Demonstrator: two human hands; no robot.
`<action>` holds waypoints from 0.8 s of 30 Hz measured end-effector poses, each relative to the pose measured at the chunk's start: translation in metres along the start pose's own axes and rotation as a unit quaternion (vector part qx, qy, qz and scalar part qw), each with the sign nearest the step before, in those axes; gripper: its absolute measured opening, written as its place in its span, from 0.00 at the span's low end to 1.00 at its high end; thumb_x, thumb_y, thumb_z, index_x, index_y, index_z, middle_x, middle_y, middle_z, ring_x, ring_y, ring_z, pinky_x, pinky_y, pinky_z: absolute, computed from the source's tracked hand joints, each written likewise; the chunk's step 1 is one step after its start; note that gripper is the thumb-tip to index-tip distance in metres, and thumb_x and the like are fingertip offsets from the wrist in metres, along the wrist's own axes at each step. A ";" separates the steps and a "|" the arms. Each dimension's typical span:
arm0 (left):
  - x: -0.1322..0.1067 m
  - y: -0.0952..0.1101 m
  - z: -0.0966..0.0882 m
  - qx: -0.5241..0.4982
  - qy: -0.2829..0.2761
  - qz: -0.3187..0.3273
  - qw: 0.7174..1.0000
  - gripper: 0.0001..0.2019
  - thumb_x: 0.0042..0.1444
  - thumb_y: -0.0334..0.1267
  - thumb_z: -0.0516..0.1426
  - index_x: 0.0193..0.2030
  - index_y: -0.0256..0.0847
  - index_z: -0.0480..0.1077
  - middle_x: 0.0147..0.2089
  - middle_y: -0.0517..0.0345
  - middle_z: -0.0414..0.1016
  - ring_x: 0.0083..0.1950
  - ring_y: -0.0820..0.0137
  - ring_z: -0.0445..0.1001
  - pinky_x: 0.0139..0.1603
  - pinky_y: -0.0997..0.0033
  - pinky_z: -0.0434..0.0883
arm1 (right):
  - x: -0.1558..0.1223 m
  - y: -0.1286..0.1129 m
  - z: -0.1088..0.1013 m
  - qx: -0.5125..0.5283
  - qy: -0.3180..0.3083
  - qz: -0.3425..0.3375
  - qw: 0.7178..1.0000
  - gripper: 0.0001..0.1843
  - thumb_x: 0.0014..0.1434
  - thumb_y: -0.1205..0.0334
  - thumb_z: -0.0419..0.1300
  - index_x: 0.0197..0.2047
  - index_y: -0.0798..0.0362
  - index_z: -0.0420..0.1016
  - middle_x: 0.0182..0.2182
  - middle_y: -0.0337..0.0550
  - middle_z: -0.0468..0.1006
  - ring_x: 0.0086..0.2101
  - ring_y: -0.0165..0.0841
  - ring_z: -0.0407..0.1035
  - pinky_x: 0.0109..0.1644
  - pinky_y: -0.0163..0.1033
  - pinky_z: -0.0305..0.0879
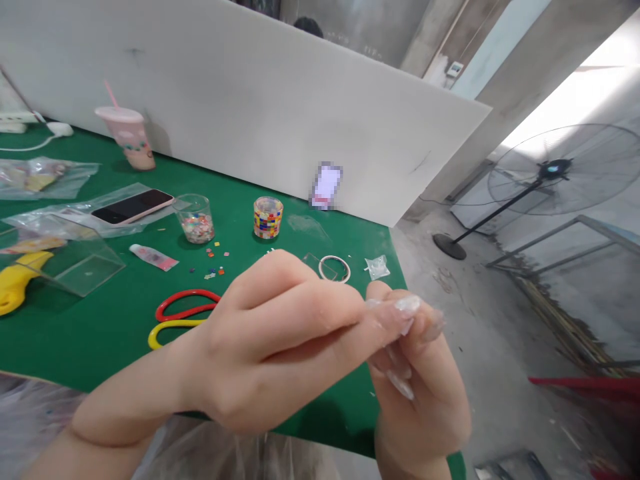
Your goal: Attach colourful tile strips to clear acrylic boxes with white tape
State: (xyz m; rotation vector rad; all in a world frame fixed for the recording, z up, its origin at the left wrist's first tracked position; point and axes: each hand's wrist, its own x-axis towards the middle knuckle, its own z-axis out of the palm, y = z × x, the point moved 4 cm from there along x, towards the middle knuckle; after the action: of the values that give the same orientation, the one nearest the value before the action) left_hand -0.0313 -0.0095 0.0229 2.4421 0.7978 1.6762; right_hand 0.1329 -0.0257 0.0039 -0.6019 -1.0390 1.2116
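My left hand [285, 340] reaches across the front of the table, its fingers folded and its fingertips pressed together. Against those fingertips is my right hand [425, 373], also closed in a pinch. Whatever lies between the fingers is too small or hidden to make out. Scissors with a red handle loop [187, 293] and a yellow one are partly covered by my left forearm. Just beyond my hands lie a white ring [321, 268] and a small clear packet [379, 267]. A cup covered in coloured mosaic tiles [267, 220] stands farther back.
Loose tiles [211, 253] lie near a clear cup of tiles [198, 227] and a glue tube [154, 257]. At left are a phone [133, 207], a pink drink cup [131, 137], a clear box [85, 267] and a yellow tool [20, 283]. A white board [240, 100] borders the back.
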 end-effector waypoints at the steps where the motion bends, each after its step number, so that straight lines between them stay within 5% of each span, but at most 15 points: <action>1: 0.003 0.006 0.000 0.022 -0.007 0.028 0.999 0.12 0.73 0.37 0.61 0.56 0.58 0.83 0.28 0.65 0.72 0.27 0.70 0.65 0.39 0.67 0.79 | 0.000 0.000 0.000 -0.005 0.001 -0.001 1.000 0.19 0.70 0.49 0.65 0.28 0.47 0.77 0.23 0.32 0.56 0.20 0.26 0.44 0.19 0.39 0.35; 8: 0.021 0.020 0.003 0.051 -0.039 0.106 0.992 0.14 0.72 0.26 0.56 0.56 0.42 0.80 0.35 0.61 0.77 0.31 0.74 0.71 0.37 0.73 0.77 | 0.001 -0.004 -0.003 -0.056 0.024 -0.026 0.998 0.23 0.70 0.50 0.66 0.24 0.48 0.75 0.22 0.32 0.58 0.20 0.26 0.48 0.20 0.38 0.44; 13: 0.025 0.018 0.004 0.009 -0.043 0.058 0.997 0.15 0.68 0.25 0.57 0.55 0.42 0.80 0.40 0.59 0.78 0.33 0.75 0.73 0.33 0.76 0.76 | 0.000 -0.003 -0.007 -0.084 0.024 -0.013 0.996 0.24 0.73 0.45 0.61 0.28 0.48 0.81 0.25 0.36 0.66 0.22 0.27 0.55 0.21 0.38 0.47; 19: 0.029 0.017 0.003 -0.097 -0.046 0.012 0.994 0.18 0.62 0.22 0.55 0.52 0.42 0.82 0.36 0.59 0.76 0.30 0.74 0.71 0.26 0.76 0.73 | -0.001 -0.005 -0.006 -0.068 0.049 -0.016 0.996 0.17 0.69 0.47 0.68 0.31 0.46 0.84 0.22 0.32 0.60 0.19 0.24 0.43 0.19 0.35 0.41; 24: 0.029 0.016 0.008 -0.157 -0.021 -0.012 0.987 0.19 0.59 0.19 0.56 0.50 0.40 0.80 0.34 0.63 0.73 0.32 0.77 0.71 0.28 0.79 0.73 | -0.002 -0.006 -0.004 -0.074 0.056 -0.037 0.995 0.10 0.68 0.46 0.69 0.37 0.38 0.88 0.23 0.35 0.68 0.22 0.27 0.55 0.23 0.35 0.51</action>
State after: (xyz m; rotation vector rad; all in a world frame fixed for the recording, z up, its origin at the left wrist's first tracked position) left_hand -0.0105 -0.0081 0.0496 2.2350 0.5097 1.5961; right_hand 0.1397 -0.0285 0.0069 -0.7334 -1.0526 1.0308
